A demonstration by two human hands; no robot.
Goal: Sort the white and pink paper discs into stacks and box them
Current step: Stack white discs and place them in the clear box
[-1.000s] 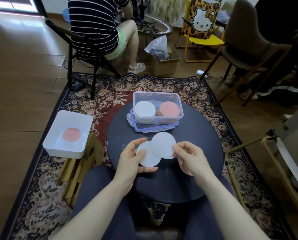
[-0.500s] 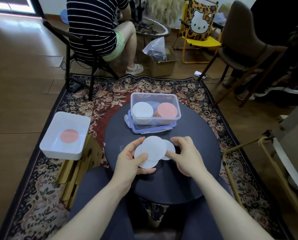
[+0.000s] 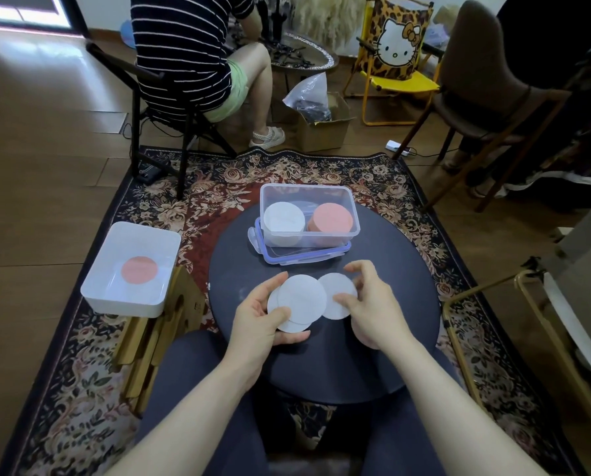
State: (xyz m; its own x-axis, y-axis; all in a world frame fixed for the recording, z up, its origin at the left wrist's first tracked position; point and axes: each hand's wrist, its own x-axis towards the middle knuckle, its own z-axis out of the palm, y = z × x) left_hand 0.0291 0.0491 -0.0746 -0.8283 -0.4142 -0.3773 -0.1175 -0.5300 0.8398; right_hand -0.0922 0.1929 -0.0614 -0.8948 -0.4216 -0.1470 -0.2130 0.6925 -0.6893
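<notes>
Sorting nears its end at a round dark table (image 3: 383,338), where a clear plastic box (image 3: 309,214) already holds a white stack (image 3: 284,217) on its left and a pink stack (image 3: 332,217) on its right, the two standing side by side. The box sits on its blue-rimmed lid (image 3: 307,254), not yet closed.

Three white discs remain loose, just in front of the box. The left hand (image 3: 258,326) pinches two overlapping discs (image 3: 300,300), thumb on top and fingers curled beneath, holding them above the tabletop. The right hand (image 3: 371,304) has its thumb and fingertips on a third white disc (image 3: 338,293), whose left edge tucks under the pair; whether that hand grips the disc or only presses it flat cannot be told.

One pink disc (image 3: 139,269) lies alone in a white tray (image 3: 98,290) on a wooden stool to the person's left, well apart from both hands.

By this showing, most of the work is done: what is left appears to be squaring the three white discs, adding them to the white stack, fetching the last pink disc, and closing the box.
</notes>
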